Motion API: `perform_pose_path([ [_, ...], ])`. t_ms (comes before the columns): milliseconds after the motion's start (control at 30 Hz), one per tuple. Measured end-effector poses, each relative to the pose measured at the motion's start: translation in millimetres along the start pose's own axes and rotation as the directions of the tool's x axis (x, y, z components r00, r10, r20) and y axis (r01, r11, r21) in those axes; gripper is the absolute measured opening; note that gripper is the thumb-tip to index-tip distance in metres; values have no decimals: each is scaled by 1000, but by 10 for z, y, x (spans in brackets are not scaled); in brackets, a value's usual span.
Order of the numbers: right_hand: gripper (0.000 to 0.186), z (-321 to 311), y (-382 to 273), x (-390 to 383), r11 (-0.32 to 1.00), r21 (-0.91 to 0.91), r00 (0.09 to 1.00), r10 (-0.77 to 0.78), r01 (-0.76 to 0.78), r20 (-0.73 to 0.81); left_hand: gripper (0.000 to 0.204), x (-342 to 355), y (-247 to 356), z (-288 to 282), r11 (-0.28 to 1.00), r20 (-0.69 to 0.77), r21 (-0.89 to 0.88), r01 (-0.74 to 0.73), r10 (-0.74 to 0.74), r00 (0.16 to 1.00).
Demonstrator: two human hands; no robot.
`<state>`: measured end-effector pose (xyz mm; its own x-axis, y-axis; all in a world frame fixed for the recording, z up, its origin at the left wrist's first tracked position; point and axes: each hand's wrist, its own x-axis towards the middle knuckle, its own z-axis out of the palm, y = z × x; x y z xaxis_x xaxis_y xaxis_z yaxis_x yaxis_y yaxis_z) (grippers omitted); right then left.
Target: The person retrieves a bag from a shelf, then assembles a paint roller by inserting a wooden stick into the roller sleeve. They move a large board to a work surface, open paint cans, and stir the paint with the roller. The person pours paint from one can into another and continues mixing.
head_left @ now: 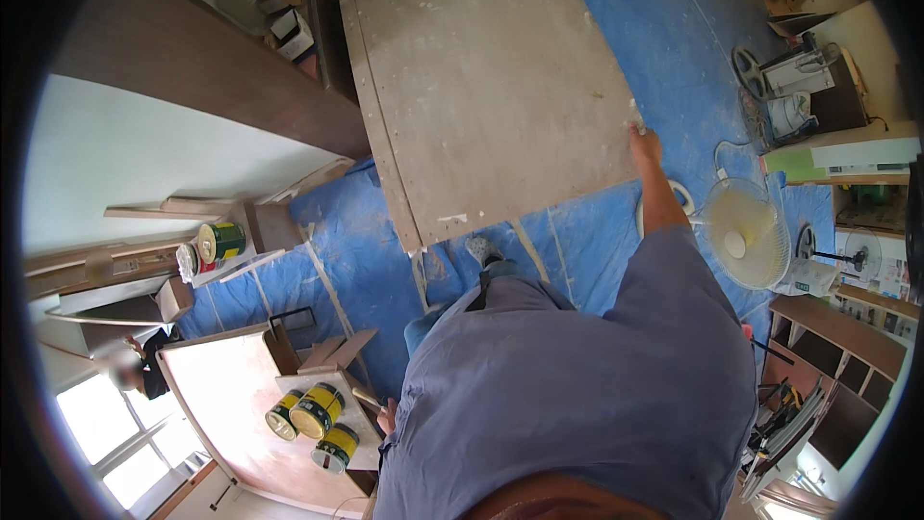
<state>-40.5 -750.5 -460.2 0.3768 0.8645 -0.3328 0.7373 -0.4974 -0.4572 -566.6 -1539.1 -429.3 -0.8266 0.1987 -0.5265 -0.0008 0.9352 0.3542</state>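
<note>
My right hand [647,143] grips the right edge of a large, dusty beige board [491,87] with pale spots and a strip along its left side. My left hand [387,416], partly hidden by my body, is closed on a light wooden-handled tool [366,399], whose type I cannot make out. Just left of it, several yellow-and-green cans [318,409] stand on a pale panel.
Blue sheeting [346,279] covers the floor. A white fan [746,231] stands at the right, among cabinets [828,347] and tools. More cans [219,241] sit near the left wall. A dark cabinet [327,48] is upper left. Another person [144,371] is at lower left.
</note>
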Motion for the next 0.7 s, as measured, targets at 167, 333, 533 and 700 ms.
perform_pose_path([
  [167, 72, 23, 504, 394, 993, -66, 981, -103, 93, -165, 47, 145, 384, -82, 966, -21, -224, -133, 131, 991],
  [333, 61, -196, 506, 296, 995, -23, 980, -97, 94, -174, 49, 368, 822, 16, 923, 12, -385, -16, 22, 1000],
  [533, 53, -651, 117, 919, 981, 86, 985, -170, 173, -35, 51, 235, 835, 455, 922, -37, -385, -33, 20, 999],
  [700, 46, -426, -469, 1340, 825, 557, 981, -16, -96, 193, 49, -589, 819, 620, 971, 25, -218, -98, 106, 994],
])
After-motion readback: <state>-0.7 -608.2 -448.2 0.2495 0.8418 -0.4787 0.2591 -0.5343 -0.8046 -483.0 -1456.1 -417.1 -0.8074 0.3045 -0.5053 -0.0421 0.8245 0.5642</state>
